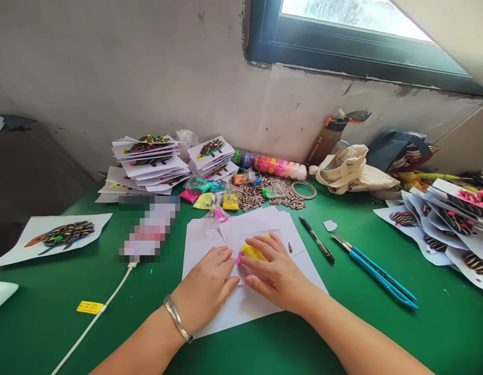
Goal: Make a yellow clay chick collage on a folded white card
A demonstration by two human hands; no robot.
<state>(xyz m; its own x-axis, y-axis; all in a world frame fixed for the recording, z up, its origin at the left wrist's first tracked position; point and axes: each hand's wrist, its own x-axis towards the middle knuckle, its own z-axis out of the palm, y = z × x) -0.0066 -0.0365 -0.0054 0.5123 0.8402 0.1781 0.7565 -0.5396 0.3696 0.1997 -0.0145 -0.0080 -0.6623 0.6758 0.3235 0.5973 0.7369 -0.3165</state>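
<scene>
The paper (pixel 245 306) looks matt, the metal bangle (pixel 176 316) glossy.

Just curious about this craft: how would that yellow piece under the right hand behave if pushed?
The yellow piece looks smooth and putty-like, so it would probably dent. Lying low and spread on paper, it seems unlikely to roll.

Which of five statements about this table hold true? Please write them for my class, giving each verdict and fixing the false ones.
1. The right hand covers part of the yellow shape. True.
2. A bracelet circles the right wrist. False: the bracelet is on the left wrist.
3. The black pen lies between the white papers and the blue cutter. True.
4. The cutter's blade is fully hidden. False: the blade sticks out.
5. The tabletop is red. False: the tabletop is green.
</scene>
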